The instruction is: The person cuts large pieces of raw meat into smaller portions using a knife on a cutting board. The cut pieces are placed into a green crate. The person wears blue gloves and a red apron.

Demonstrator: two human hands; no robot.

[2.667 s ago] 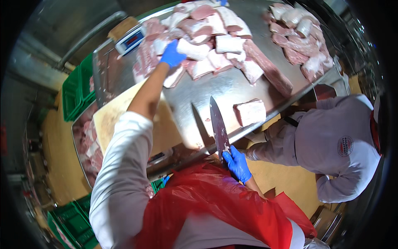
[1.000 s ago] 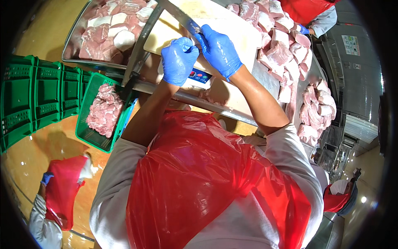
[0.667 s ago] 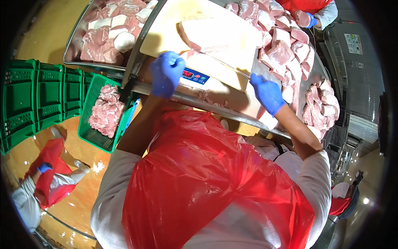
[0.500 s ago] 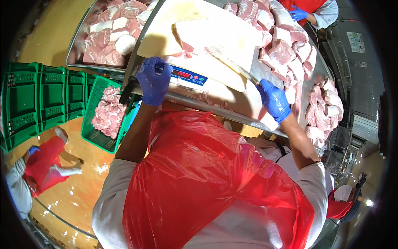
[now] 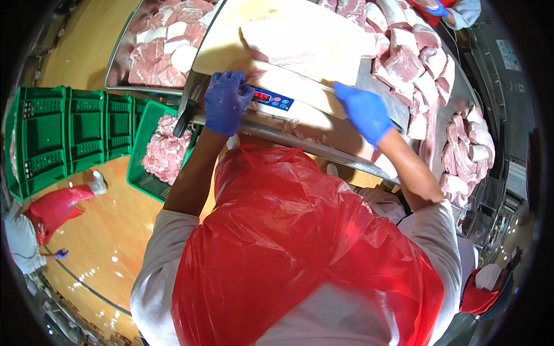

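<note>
A pale slab of meat [image 5: 283, 49] lies on the white cutting board [image 5: 222, 55], much of it washed out by glare. My right hand [image 5: 365, 112], in a blue glove, is closed around a knife at the board's right near side; the blade is hard to make out against the bright board. My left hand [image 5: 228, 104], also blue-gloved, has its fingers curled at the near left edge of the board. Whatever it may hold is hidden. Just past its fingers is a small pink meat scrap [image 5: 255, 74]. Between my hands sits a blue scale panel [image 5: 274, 100] with a red display.
Meat cuts are heaped on the metal table at right [image 5: 404, 63]. A metal bin [image 5: 118, 63] of meat stands far left. A green crate [image 5: 153, 187] holds trimmings beside stacked green crates [image 5: 46, 127]. A black handle [image 5: 183, 118] juts near my left wrist. Co-workers stand around.
My right hand has moved left and farther over the board with the knife. The left hand has shifted slightly right, its fingers now curled by the scrap. The whole view has shifted a little.
</note>
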